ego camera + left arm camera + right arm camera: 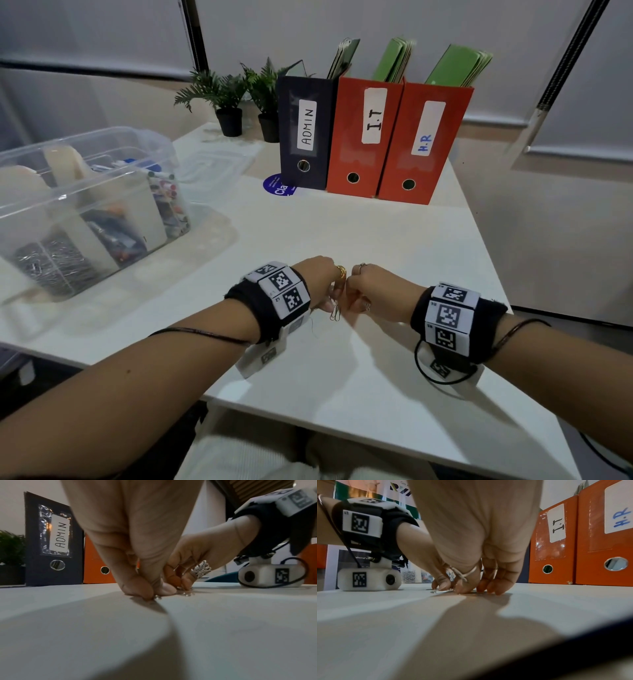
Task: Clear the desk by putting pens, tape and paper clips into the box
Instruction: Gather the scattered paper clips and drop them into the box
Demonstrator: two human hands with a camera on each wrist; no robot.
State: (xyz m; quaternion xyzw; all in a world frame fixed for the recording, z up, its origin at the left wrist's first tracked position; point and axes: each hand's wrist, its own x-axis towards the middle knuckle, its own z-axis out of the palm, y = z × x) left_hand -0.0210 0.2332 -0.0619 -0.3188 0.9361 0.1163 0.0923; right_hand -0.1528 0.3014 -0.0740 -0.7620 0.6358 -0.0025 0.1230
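Observation:
Several silver paper clips [335, 312] lie on the white desk [376, 240] where my two hands meet. My left hand [329, 300] has its fingers curled down, thumb and fingertip pinching a clip [157, 597] against the desk. My right hand [353, 304] is curled too, its fingertips [185, 586] down on more clips [187, 594]. In the right wrist view a clip [441, 591] shows between both hands' fingertips. The clear plastic box [113, 183] stands at the left, holding pens, clips and cream tape holders.
The box sits on its clear lid [191, 253]; a second lid [219, 164] lies behind it. A navy ADMIN binder [305, 130] and orange I.T [366, 137] and H.R [421, 144] binders stand at the back, beside two potted plants [226, 99]. The desk's front edge is just under my forearms.

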